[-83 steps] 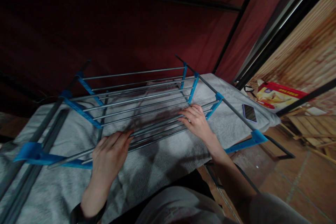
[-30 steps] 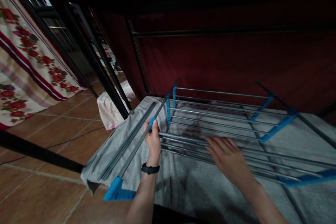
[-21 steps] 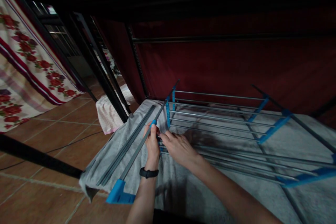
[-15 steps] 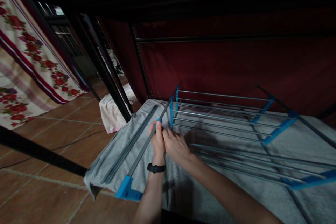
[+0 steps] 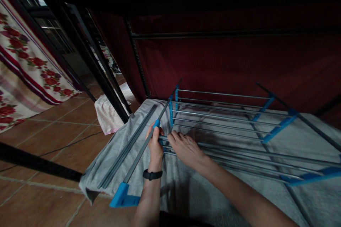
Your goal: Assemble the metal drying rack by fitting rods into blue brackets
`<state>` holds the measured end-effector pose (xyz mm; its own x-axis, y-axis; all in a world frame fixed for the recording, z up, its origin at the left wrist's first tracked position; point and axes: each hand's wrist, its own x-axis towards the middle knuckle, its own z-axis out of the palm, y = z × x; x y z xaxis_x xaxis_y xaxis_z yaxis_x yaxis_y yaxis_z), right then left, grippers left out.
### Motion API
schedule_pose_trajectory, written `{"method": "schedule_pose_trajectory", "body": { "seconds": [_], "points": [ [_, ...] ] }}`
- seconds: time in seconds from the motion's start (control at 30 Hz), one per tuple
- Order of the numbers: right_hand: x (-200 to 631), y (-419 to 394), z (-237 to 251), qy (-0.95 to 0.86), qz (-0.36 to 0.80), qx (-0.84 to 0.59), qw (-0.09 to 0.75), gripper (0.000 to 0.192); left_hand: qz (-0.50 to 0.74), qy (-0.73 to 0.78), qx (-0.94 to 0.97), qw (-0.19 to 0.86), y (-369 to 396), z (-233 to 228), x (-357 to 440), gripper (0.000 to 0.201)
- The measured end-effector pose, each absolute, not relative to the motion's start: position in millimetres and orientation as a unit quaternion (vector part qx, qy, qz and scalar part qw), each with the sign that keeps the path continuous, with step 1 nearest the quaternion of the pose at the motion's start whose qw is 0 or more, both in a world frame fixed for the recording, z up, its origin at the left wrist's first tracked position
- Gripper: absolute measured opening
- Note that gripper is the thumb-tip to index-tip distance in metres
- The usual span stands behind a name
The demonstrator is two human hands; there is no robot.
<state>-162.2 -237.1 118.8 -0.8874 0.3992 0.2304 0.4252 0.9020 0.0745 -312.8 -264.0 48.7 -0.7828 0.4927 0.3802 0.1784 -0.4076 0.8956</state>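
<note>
From where I stand, a person's left hand (image 5: 154,142) is closed around a slanting grey pole (image 5: 137,161), its thumb lying along the front, with a blue joint (image 5: 157,123) at the top of its fingers. Touching distance to the right, the right hand (image 5: 184,146) has its fingers curled over the end of a grey crossbar (image 5: 164,138). The drying-style rack (image 5: 223,117), thin bars between blue brackets, stretches beyond the fingers and off to their right, resting on a grey blanket (image 5: 307,142). Below the left fingers, the pole runs down into a blue corner piece (image 5: 122,197). Left of those fingers, loose grey poles (image 5: 128,147) lie side by side. A dark red curtain (image 5: 226,64) hangs behind, beyond both hands.
</note>
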Motion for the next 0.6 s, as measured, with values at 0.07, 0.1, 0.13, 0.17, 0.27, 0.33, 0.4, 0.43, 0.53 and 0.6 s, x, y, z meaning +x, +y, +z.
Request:
{"method": "schedule_pose_trajectory", "body": {
  "seconds": [0.07, 0.1, 0.13, 0.17, 0.27, 0.33, 0.4, 0.43, 0.53, 0.6],
  "points": [
    [-161, -234, 128, -0.973, -0.045, -0.205, 0.097, 0.031, 0.785, 0.532, 0.305, 0.090, -263, 42, -316, 0.042],
    [-161, -233, 131, -0.974, -0.034, -0.203, 0.092, 0.036, 0.786, 0.534, 0.300, 0.082, -262, 39, -317, 0.045],
    [-161, -231, 134, -0.975, -0.022, -0.202, 0.088, 0.041, 0.787, 0.537, 0.295, 0.072, -261, 36, -318, 0.048],
    [-161, -229, 136, -0.976, -0.012, -0.203, 0.083, 0.046, 0.788, 0.538, 0.291, 0.062, -261, 34, -318, 0.051],
    [-165, -226, 139, -0.977, 0.018, -0.198, 0.072, 0.052, 0.793, 0.528, 0.301, 0.053, -259, 34, -317, 0.059],
    [-172, -227, 138, -0.978, 0.040, -0.184, 0.086, 0.051, 0.791, 0.522, 0.315, 0.056, -260, 37, -316, 0.064],
    [-180, -231, 138, -0.976, 0.056, -0.179, 0.109, 0.045, 0.782, 0.528, 0.327, 0.059, -262, 40, -315, 0.067],
    [-184, -233, 138, -0.974, 0.061, -0.181, 0.118, 0.041, 0.777, 0.533, 0.329, 0.061, -263, 42, -314, 0.069],
    [-194, -236, 140, -0.972, 0.068, -0.196, 0.113, 0.033, 0.772, 0.536, 0.333, 0.069, -265, 44, -314, 0.069],
    [-197, -234, 144, -0.973, 0.065, -0.196, 0.101, 0.032, 0.772, 0.535, 0.334, 0.069, -266, 44, -314, 0.066]
  ]
}}
